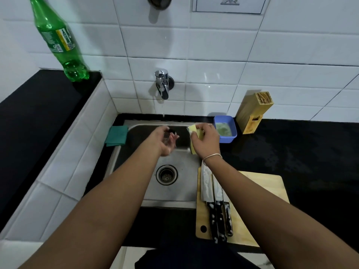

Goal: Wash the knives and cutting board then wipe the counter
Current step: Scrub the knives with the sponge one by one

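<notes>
Over the steel sink (pixel 136 171) at frame center, the right hand (pixel 206 141) grips a yellow sponge (pixel 196 135), fingers curled round it. The left hand (pixel 165 140) is blurred (something dark sits at its fingertips; whether it pinches it cannot be told). Lower right, three soapy knives (pixel 215 202) lie side by side on the wooden cutting board (pixel 262 191), on the black counter (pixel 310 148).

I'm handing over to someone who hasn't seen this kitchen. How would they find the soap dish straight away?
Start at the steel sink and go to its far right corner on the black counter. The soap dish sits between the sink and the wooden knife block. It is the only blue thing there, a small tub with pale green suds.
</notes>
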The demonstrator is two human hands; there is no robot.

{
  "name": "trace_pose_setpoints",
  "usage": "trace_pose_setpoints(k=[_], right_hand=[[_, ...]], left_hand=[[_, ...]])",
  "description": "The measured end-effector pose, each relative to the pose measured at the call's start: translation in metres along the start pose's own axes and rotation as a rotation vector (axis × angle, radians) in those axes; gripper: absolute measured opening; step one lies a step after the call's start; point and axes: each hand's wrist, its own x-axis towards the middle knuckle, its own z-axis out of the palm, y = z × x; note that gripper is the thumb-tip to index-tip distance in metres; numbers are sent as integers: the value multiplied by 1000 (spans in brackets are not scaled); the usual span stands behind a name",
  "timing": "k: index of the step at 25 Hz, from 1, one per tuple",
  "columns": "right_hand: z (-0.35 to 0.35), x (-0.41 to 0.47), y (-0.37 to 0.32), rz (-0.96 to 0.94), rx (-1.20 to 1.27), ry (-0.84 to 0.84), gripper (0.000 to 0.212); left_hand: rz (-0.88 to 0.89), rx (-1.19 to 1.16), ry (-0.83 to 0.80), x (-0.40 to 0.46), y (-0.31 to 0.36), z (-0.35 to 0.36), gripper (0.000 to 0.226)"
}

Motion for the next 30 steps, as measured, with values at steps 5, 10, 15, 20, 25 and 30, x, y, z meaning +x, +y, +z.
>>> trace_pose_setpoints(k=[5, 10, 15, 20, 25, 30], right_hand=[[-22, -22, 14, 1, 0, -66, 21], [-47, -56, 26, -32, 19, -122, 21], [-53, -94, 30, -117, 1, -172, 20], [-38, -118, 1, -438, -46, -250, 24], [-31, -89, -16, -362, -163, -178, 27], [-5, -103, -38, -702, -173, -154, 28]], left_hand=[[-80, 431, 70, -21, -54, -18, 36], [96, 828, 218, -55, -104, -22, 49], [356, 859, 306, -82, -141, -26, 58], [540, 848, 326, -101, -143, -47, 44], [657, 821, 214, -113, -119, -62, 84], [645, 720, 118, -115, -78, -79, 85]])
